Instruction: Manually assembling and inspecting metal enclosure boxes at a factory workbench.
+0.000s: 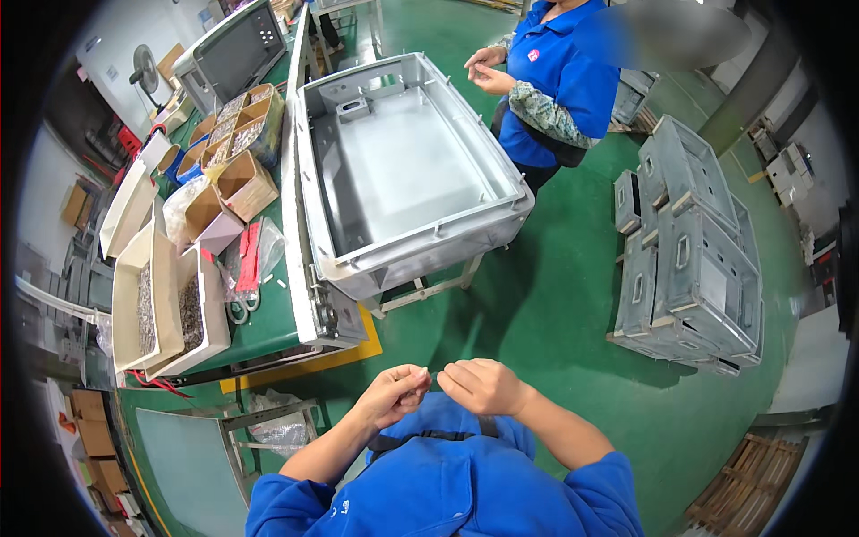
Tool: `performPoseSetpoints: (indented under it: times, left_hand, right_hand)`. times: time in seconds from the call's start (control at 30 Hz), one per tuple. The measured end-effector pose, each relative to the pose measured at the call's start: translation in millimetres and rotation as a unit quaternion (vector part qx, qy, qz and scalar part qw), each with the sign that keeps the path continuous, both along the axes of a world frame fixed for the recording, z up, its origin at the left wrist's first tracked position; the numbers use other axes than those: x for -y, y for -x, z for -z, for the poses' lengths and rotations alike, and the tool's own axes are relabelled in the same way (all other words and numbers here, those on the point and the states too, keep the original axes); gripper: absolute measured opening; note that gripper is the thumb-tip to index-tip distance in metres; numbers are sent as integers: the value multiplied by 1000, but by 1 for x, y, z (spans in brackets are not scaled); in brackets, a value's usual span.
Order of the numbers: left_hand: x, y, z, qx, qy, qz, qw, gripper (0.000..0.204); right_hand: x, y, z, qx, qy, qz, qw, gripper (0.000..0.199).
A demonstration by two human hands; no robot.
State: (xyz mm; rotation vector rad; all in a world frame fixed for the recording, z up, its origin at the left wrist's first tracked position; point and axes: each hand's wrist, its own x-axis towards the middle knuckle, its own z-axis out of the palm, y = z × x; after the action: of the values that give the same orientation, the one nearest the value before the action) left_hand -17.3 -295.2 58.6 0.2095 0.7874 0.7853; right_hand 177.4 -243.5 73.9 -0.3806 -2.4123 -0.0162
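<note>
One big grey metal case [407, 170] on stand, two long white trays [170, 309] of screws on green bench [268, 327]. Left hand [391, 395] and right hand [483, 386] both pinched shut, fingertips meeting on a tiny part [436, 374] at chest height, too small to identify.

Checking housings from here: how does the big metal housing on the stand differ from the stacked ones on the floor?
The housing on the stand lies open side up, cavity showing; the stacked housings stand on edge, outer faces showing. The first sits alone, raised on a frame; the others are packed together at floor level. Both are grey cast metal.
</note>
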Motion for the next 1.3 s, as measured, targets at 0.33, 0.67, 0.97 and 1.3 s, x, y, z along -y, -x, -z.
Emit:
performPoseSetpoints:
  times: [0.33, 0.67, 0.97, 1.3]
  left_hand:
    - [5, -3, 1, 14, 17, 1, 1000, 11]
    - [5, -8, 2, 19, 14, 1, 1000, 7]
    - [8, -14, 2, -5, -16, -11, 1000, 6]
    - [3, -36, -24, -84, -112, -89, 986, 6]
  right_hand:
    - [1, -1, -5, 2, -2, -18, 1000, 14]
    - [2, -5, -7, -1, -15, -25, 1000, 12]
    - [3, -14, -7, -3, -10, -31, 999, 15]
    - [21, -12, -8, -275, 569, 87, 771, 12]
